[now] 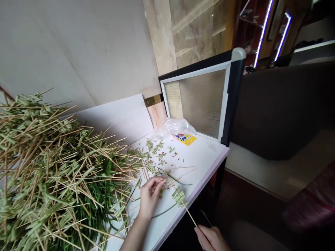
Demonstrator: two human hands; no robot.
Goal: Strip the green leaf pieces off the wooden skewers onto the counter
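Observation:
My right hand [211, 238] grips the lower end of a thin wooden skewer [191, 217], which slants up and left over the table. Several short pieces of green bean [179, 197] are threaded across the skewer's middle. My left hand [151, 194] is over the table, left of the skewer's upper end, with thumb and fingers pinched together. Whatever lies between those fingertips is too small to make out. Under and around the left hand are loose green stems, and a long thin bean [167, 210] curves beside its wrist.
A large heap of skewers with green bean pieces [62, 167] covers the left side. Bean scraps and brown beans [161, 157] lie scattered on the white table [201, 157]. A clear plastic bag [172, 126] and yellow packet [188, 140] rest by a framed glass panel [201, 101].

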